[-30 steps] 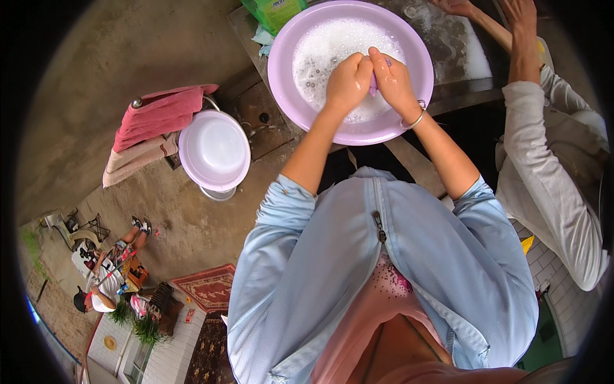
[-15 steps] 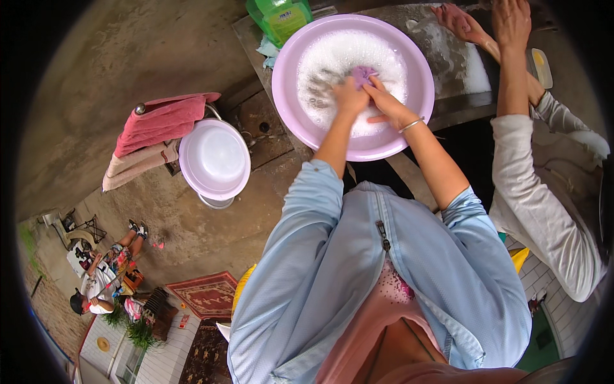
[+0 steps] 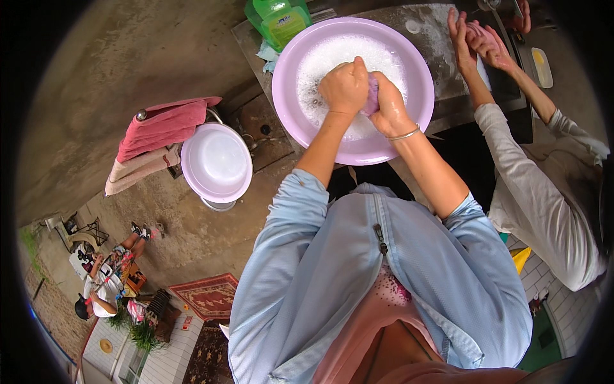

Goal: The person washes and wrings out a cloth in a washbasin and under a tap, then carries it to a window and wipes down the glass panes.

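A large pale purple basin (image 3: pixel 284 83) holds water topped with white suds (image 3: pixel 384 54). Over the suds, both my hands are closed on a small wet purple cloth (image 3: pixel 372 97). My left hand (image 3: pixel 344 88) is balled in a fist at one end of it, thumb on top. Pressed against the other end, my right hand (image 3: pixel 391 107) wraps its fingers round the cloth and wears a bracelet (image 3: pixel 405 134) at the wrist. Much of the cloth is hidden inside my hands.
A green bottle (image 3: pixel 284 25) and a light blue cloth (image 3: pixel 268 54) lie beyond the basin. At right, a co-worker's hands (image 3: pixel 483 45) rub together near a soap dish (image 3: pixel 542 67). A smaller basin (image 3: pixel 217 163) and pink towel (image 3: pixel 160 125) stand left; another person (image 3: pixel 105 288) sits farther off.
My hands have risen out of the suds with the cloth and closed tighter round it. The co-worker's hands have come together and shifted left.
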`<state>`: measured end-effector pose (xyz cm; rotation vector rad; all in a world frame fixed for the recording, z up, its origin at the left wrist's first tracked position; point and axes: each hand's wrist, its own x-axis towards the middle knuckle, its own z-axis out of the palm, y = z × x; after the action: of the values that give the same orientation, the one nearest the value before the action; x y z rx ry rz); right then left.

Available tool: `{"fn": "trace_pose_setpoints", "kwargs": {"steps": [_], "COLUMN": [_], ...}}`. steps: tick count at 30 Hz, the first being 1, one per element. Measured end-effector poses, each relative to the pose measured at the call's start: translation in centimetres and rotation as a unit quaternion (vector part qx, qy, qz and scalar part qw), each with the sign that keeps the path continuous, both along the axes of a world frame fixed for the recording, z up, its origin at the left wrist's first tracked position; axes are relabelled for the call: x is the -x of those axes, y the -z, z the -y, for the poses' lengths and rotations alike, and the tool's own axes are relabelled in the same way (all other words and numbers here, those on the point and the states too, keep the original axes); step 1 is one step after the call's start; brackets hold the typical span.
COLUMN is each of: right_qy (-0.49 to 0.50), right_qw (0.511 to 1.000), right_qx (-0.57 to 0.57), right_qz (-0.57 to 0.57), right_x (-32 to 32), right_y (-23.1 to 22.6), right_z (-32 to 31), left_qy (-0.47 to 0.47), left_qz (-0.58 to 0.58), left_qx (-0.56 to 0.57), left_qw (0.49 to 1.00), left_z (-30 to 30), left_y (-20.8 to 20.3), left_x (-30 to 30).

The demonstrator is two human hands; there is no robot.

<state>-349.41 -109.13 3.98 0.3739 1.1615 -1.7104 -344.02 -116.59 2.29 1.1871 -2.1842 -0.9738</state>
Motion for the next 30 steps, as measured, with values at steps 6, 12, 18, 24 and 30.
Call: {"fn": "trace_pose_setpoints", "kwargs": {"steps": [6,12,18,24,30], "right_qy": [-0.129,-0.240,-0.204,-0.167,0.016], "right_qw": [0.939,0.882,0.976,0.958,0.996], "right_qx": [-0.096,-0.207,-0.080,0.144,0.082], "right_qz": [-0.304,-0.348,0.014,0.184,-0.020], "right_x": [2.5,4.0,1.1,5.4,-0.7], "right_y": [2.7,5.5,4.4,5.7,2.6], "right_z": [-2.2,-4.0,-0.9,-2.7,-1.3], "left_qy": [0.153,0.048,0.065,0.138,0.066], "left_qz": [0.200,0.269,-0.025,-0.086,-0.104], "left_qx": [0.072,-0.117,-0.325,-0.042,0.072], "left_qw": [0.965,0.955,0.943,0.986,0.990], "left_z": [2.5,1.8,-3.0,-7.9,-3.8], "left_y": [1.6,6.9,9.9,-2.5,-0.7], "left_x": [-1.3,-3.6,-0.4,-0.7,-1.1]}}
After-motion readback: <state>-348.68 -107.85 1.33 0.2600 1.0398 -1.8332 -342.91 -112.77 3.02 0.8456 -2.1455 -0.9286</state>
